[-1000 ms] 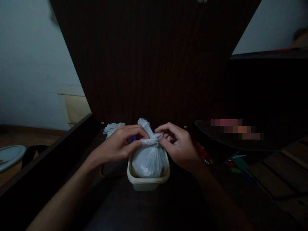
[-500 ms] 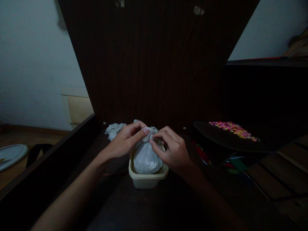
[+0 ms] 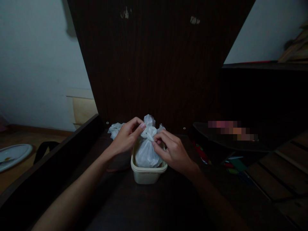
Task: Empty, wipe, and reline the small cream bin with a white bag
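A white plastic bag (image 3: 148, 155), full and knotted at its neck, sits inside a cream plastic container (image 3: 149, 175) on the dark wooden surface. My left hand (image 3: 128, 133) pinches the left side of the knot between thumb and index finger. On the knot's other side, my right hand (image 3: 172, 149) grips the twisted plastic with thumb and fingertips. The bag's gathered top (image 3: 149, 120) stands up behind the knot. Another crumpled whitish bag (image 3: 115, 130) lies just behind my left hand, with its lower part hidden.
A tall dark wooden panel (image 3: 154, 64) rises behind the container. To the left runs a low dark side board (image 3: 60, 154), with a white oval lid or dish (image 3: 15, 155) on the floor beyond. A dark curved shelf (image 3: 216, 141) at right bears a pixelated pinkish patch.
The knot is more clearly formed, and the bag's gathered top now stands higher above it. Both hands have kept their hold. The view has shifted slightly.
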A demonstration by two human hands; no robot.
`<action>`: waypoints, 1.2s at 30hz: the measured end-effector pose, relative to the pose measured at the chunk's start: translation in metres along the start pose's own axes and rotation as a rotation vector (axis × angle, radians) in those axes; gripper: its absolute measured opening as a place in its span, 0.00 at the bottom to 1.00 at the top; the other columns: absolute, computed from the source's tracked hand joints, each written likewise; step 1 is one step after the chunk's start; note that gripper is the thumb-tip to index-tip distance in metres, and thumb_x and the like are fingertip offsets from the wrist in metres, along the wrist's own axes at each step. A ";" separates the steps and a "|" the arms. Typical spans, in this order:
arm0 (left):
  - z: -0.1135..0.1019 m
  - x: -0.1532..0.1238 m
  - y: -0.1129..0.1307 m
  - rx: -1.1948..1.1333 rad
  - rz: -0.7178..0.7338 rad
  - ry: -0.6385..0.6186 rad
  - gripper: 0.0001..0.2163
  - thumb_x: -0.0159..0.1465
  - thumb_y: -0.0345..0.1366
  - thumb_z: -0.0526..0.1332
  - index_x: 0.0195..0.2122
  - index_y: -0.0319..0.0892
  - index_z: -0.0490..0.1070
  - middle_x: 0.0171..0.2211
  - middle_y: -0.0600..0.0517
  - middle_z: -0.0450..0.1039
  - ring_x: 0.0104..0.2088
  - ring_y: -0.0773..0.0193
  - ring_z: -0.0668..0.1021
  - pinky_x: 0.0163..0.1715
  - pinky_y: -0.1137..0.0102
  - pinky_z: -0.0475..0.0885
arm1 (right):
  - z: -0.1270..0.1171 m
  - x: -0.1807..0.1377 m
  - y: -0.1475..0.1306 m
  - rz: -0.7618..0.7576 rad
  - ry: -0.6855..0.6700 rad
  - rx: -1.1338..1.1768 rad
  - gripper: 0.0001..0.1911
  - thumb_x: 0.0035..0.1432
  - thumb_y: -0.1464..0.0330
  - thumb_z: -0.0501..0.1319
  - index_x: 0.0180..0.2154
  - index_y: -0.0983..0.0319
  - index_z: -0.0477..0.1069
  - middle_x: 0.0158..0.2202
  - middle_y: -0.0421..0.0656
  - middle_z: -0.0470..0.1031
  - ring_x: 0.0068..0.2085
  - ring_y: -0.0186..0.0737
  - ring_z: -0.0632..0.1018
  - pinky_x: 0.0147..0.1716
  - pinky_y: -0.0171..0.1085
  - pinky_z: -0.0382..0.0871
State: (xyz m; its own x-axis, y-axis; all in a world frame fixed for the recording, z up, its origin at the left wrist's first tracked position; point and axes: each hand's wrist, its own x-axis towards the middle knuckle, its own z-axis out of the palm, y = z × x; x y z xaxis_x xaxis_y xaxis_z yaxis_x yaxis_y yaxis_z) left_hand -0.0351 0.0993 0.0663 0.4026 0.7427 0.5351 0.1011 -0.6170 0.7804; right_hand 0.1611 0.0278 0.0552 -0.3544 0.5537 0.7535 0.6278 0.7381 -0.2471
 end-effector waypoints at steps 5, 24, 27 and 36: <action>0.005 0.000 -0.006 0.001 -0.054 0.071 0.13 0.67 0.46 0.63 0.34 0.40 0.72 0.26 0.55 0.68 0.27 0.66 0.69 0.27 0.72 0.63 | 0.001 0.001 0.001 0.080 -0.024 0.041 0.06 0.62 0.74 0.61 0.34 0.59 0.67 0.31 0.38 0.69 0.31 0.36 0.71 0.30 0.36 0.64; 0.008 -0.003 0.002 -0.080 -0.030 0.051 0.12 0.65 0.44 0.64 0.33 0.41 0.73 0.26 0.55 0.70 0.27 0.67 0.70 0.26 0.73 0.63 | -0.002 0.008 -0.014 0.215 -0.072 -0.129 0.12 0.59 0.65 0.70 0.31 0.59 0.67 0.34 0.40 0.67 0.32 0.38 0.71 0.31 0.38 0.64; 0.007 -0.004 0.007 -0.071 -0.009 0.055 0.11 0.65 0.43 0.65 0.33 0.40 0.73 0.26 0.55 0.71 0.27 0.67 0.71 0.28 0.73 0.65 | 0.001 0.009 -0.015 0.168 -0.076 -0.163 0.09 0.65 0.68 0.64 0.32 0.60 0.68 0.35 0.41 0.67 0.33 0.39 0.71 0.31 0.39 0.64; 0.004 0.001 -0.007 -0.023 0.023 0.121 0.10 0.63 0.41 0.65 0.31 0.40 0.73 0.27 0.53 0.73 0.29 0.65 0.73 0.30 0.71 0.67 | -0.015 0.002 -0.011 0.028 -0.120 0.111 0.11 0.65 0.72 0.62 0.29 0.60 0.67 0.37 0.43 0.69 0.36 0.38 0.73 0.31 0.38 0.67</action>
State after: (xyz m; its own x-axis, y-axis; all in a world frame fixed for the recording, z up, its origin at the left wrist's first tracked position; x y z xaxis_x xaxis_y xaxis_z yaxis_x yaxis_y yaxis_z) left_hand -0.0316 0.1031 0.0600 0.2921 0.7554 0.5866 0.0715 -0.6288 0.7742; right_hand 0.1640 0.0153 0.0690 -0.4226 0.6119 0.6686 0.5607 0.7561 -0.3376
